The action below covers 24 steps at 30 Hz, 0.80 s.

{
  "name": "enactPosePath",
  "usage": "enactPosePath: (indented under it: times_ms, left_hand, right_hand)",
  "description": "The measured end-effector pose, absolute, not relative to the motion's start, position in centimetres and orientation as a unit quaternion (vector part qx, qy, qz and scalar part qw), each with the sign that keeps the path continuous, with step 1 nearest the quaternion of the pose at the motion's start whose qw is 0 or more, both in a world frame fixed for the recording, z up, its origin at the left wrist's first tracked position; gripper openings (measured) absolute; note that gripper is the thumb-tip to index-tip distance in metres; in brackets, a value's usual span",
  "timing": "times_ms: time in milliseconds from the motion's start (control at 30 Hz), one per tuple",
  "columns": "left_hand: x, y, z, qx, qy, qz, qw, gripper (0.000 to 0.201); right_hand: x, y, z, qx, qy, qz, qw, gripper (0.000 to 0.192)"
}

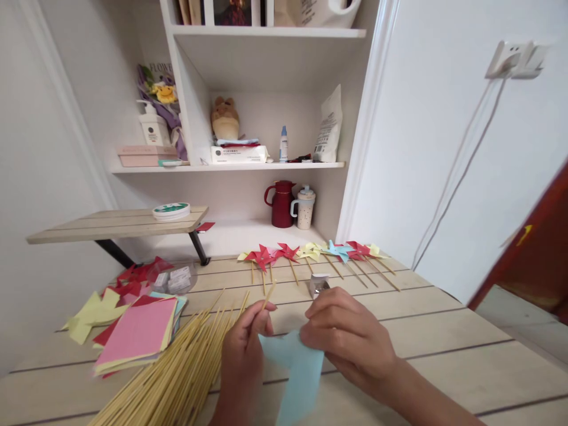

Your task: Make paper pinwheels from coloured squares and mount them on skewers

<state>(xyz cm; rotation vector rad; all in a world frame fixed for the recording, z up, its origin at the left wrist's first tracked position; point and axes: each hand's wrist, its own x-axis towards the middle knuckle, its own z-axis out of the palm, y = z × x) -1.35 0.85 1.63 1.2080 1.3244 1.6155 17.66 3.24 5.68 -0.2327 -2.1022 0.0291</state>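
My left hand [243, 349] is closed around a thin wooden stick [270, 293], whose tip points up and away from me. My right hand [350, 340] pinches a light blue cut-paper piece [302, 376] between thumb and fingers. One edge of the paper reaches my left fingers; whether they grip it too is unclear. Just beyond my right fingers stands a small open box [318, 285]. A large bundle of loose wooden sticks [177, 367] lies beside my left hand. Finished paper pinwheels [261, 257] on sticks lie in a row at the table's back.
Coloured paper squares [139, 331] are stacked at left, beside yellow cut paper [95, 313] and a tray with small white boxes [178, 279]. A raised wooden stand [119, 225] holds a round container [171, 211]. A red jug [283, 204] and a cup [304, 208] stand behind.
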Motion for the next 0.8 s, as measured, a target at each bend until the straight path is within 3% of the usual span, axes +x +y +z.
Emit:
enactPosePath:
  times_ms: [267, 467, 800]
  left_hand:
    - [-0.3, 0.6, 0.6, 0.422, 0.423, 0.596, 0.537, 0.037]
    - [-0.1, 0.5, 0.8, 0.383, 0.395, 0.618, 0.562, 0.038]
    - [0.1, 0.5, 1.0, 0.373, 0.378, 0.623, 0.574, 0.036]
  right_hand:
    - [17.7, 4.0, 5.4, -0.155, -0.799, 0.163, 0.557, 0.023]
    - [17.9, 4.8, 5.3, -0.146, -0.761, 0.248, 0.582, 0.023]
    - [17.8, 4.5, 5.5, -0.136, -0.759, 0.274, 0.575, 0.022]
